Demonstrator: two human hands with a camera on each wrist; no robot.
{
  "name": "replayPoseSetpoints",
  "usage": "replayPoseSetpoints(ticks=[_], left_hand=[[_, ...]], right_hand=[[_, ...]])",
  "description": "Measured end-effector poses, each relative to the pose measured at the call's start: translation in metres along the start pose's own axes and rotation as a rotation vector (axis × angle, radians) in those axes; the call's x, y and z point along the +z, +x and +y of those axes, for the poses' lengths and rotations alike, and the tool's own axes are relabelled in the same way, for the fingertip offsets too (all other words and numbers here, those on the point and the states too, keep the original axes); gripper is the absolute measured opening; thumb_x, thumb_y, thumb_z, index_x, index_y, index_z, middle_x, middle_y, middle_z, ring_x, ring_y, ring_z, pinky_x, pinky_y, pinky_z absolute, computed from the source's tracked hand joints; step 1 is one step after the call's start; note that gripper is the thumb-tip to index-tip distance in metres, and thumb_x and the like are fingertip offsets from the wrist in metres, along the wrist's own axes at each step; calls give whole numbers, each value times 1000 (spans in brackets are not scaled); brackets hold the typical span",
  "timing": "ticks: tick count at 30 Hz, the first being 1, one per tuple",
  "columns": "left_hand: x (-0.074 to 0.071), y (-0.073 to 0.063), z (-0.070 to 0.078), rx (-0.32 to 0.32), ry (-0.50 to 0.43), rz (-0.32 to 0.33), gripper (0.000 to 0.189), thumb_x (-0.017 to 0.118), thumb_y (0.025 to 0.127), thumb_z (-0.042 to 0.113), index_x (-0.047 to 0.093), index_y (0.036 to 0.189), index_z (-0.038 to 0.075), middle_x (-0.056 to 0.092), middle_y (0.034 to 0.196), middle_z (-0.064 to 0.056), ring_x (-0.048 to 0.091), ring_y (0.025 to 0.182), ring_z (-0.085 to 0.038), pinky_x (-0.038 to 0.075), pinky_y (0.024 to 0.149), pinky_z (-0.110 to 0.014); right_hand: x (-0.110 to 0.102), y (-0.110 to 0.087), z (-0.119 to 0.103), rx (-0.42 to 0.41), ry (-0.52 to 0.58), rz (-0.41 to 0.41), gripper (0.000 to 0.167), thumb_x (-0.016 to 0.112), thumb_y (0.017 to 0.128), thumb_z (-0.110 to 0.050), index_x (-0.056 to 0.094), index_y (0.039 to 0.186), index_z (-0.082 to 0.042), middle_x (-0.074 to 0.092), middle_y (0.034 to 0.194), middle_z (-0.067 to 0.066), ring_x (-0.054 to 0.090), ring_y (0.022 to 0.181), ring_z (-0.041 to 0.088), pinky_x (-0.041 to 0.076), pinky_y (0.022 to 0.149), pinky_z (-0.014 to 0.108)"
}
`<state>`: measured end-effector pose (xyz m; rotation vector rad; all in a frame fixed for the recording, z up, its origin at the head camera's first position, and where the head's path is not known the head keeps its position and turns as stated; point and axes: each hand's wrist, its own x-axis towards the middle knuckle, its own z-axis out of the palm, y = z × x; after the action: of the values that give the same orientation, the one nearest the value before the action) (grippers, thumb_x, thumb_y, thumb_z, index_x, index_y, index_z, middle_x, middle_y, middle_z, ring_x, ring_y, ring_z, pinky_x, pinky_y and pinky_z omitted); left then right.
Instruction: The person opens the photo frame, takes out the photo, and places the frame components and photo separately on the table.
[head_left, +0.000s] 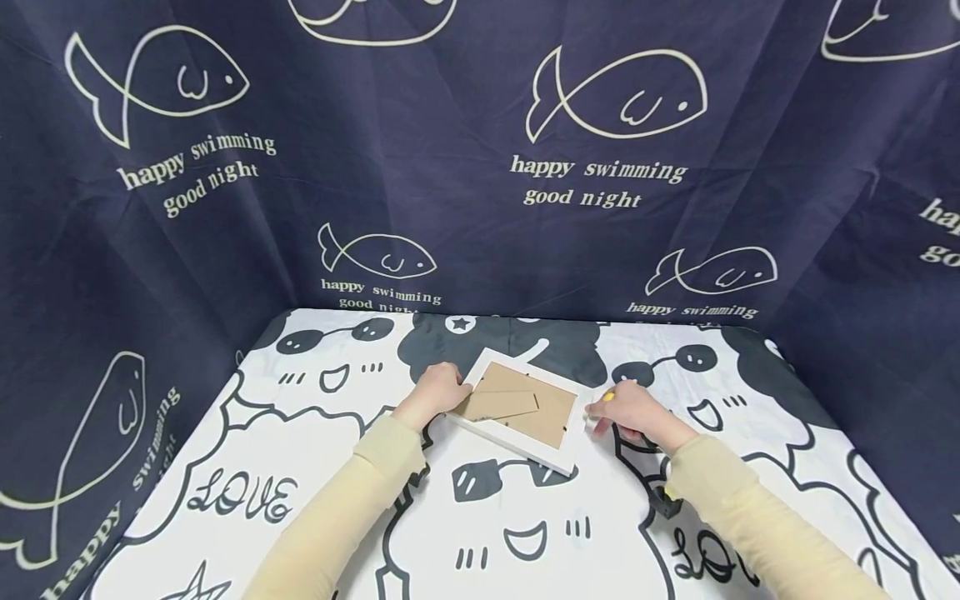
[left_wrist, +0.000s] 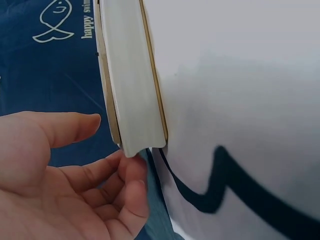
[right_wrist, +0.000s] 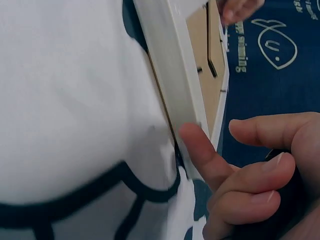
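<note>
A white picture frame [head_left: 564, 457] lies face down on the patterned cloth, its brown backing board [head_left: 553, 410] and flat support leg [head_left: 506, 405] facing up. At the left corner is my left hand [head_left: 441, 390], fingers curled against the edge. In the left wrist view, the thumb stands beside the backing side and fingertips touch the frame's end [left_wrist: 135, 100]. At the opposite edge, my right hand [head_left: 628, 410] touches the frame's side with the index finger [right_wrist: 197, 150]. Its other fingers curl around a dark handle [right_wrist: 277, 200]; a yellow part [head_left: 609, 396] shows by the thumb. The tool's kind is hidden.
The white cloth [head_left: 315, 467] with black cartoon drawings covers the table. A dark blue curtain [head_left: 480, 200] with fish drawings surrounds its back and sides.
</note>
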<state>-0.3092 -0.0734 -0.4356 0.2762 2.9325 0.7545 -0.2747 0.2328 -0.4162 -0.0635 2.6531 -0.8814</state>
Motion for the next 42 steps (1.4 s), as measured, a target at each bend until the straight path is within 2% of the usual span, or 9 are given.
replayPoseSetpoints(ticks=[2, 4, 10, 18, 25, 31, 42], left_hand=[[-3, -7, -1, 2, -10, -1, 26, 62, 88, 21, 67, 95, -4, 67, 95, -16, 63, 88, -29, 52, 78, -40], [-4, -12, -2, 2, -24, -8, 27, 62, 88, 22, 67, 96, -4, 67, 96, -16, 64, 88, -28, 53, 78, -39], [-3, -24, -6, -3, -70, -26, 30, 64, 89, 25, 66, 96, -3, 66, 91, -14, 60, 73, -20, 51, 64, -31], [2, -34, -10, 15, -87, -15, 27, 61, 90, 23, 67, 94, -4, 65, 82, -12, 56, 61, -16, 47, 55, -26], [6, -38, -14, 17, -122, 1, 23, 61, 91, 20, 66, 88, -3, 60, 70, -7, 53, 56, -14, 45, 49, -24], [7, -39, -14, 2, -150, 1, 23, 59, 92, 20, 63, 80, 1, 50, 59, -1, 49, 50, -11, 43, 45, -22], [7, -40, -13, 26, -155, 17, 26, 58, 92, 19, 60, 71, 5, 46, 54, 1, 46, 46, -10, 40, 43, -22]], right_hand=[[-4, 4, 2, 9, 9, 19, 26, 62, 85, -23, 67, 90, 2, 71, 67, 7, 38, 32, 4, 31, 37, 19], [-6, 8, 4, 19, 20, 39, 25, 61, 86, -22, 65, 94, 2, 71, 68, 8, 38, 33, 4, 31, 37, 20], [-9, 20, 13, 37, 64, 85, 23, 60, 86, -20, 60, 97, 0, 71, 70, 8, 36, 34, 4, 32, 37, 20], [-9, 32, 17, 36, 79, 106, 22, 58, 85, -19, 66, 95, -1, 71, 69, 5, 36, 33, 4, 33, 37, 21], [-8, 36, 17, 35, 117, 106, 20, 60, 82, -15, 68, 93, 0, 68, 63, 3, 34, 35, 4, 32, 37, 21], [-6, 39, 16, 50, 110, 111, 17, 61, 81, -16, 70, 81, -1, 57, 50, -1, 34, 35, 5, 32, 38, 22], [-9, 36, 13, 59, 81, 111, 19, 62, 80, -17, 70, 72, -2, 44, 40, -4, 34, 35, 6, 32, 38, 23]])
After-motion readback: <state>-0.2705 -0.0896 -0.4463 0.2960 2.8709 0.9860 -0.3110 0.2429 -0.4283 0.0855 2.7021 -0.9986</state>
